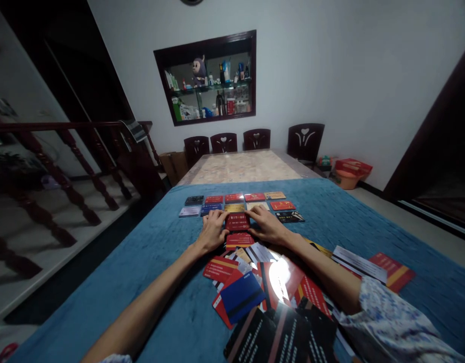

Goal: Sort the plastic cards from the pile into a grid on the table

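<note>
A dark red card (pixel 238 222) lies between my two hands on the blue cloth (pixel 160 242). My left hand (pixel 214 228) touches its left edge, and my right hand (pixel 267 225) is at its right edge, with fingers on both sides of it. Just beyond are rows of cards laid side by side, among them a gold card (pixel 234 207), a red card (pixel 282 205) and a black card (pixel 289 217). Below my hands spreads a loose, overlapping heap with a blue card (pixel 243 296), red cards (pixel 220 268) and black cards (pixel 288 335).
The bare marble-like tabletop (pixel 247 166) continues past the cloth, with dark wooden chairs (pixel 305 141) around its far end. More cards (pixel 359 263) lie to the right of my right forearm. A wooden railing (pixel 66 186) stands at the left.
</note>
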Demonstrator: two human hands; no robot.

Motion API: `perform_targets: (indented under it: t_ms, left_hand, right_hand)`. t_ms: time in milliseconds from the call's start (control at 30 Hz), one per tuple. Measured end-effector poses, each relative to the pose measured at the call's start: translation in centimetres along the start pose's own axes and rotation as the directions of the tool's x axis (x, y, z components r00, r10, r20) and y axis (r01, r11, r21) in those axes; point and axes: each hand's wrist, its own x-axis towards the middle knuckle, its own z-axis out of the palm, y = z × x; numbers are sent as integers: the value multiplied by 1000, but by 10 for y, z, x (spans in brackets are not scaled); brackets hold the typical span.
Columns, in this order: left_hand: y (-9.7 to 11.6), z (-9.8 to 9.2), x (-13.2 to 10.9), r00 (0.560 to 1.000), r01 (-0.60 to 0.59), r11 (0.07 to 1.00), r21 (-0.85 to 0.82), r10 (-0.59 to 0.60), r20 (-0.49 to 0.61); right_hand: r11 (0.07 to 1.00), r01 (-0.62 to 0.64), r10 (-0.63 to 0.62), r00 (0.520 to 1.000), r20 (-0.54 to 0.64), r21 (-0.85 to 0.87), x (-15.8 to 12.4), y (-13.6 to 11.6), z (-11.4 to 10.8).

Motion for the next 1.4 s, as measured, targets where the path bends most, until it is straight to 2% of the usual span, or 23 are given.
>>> perform_targets:
  t_ms: [400, 667, 1033, 1400]
  left_hand:
    - [-5, -10, 1, 995, -62, 998, 6, 61, 73]
    - [-8, -18, 4, 990, -78, 997, 23, 75, 122]
    - [-26, -31, 15, 985, -44, 998, 36, 37, 167]
    - [-54, -38, 32, 988, -34, 996, 86, 20, 153]
  right_hand:
    - [1000, -3, 3, 1000, 22, 14, 4, -3, 0]
    - [999, -5, 10, 994, 112, -48, 15, -4, -7]
    - [999, 32, -29, 986, 166, -16, 44, -2, -8]
    - [999, 3, 9, 966, 259, -46, 80, 2, -3]
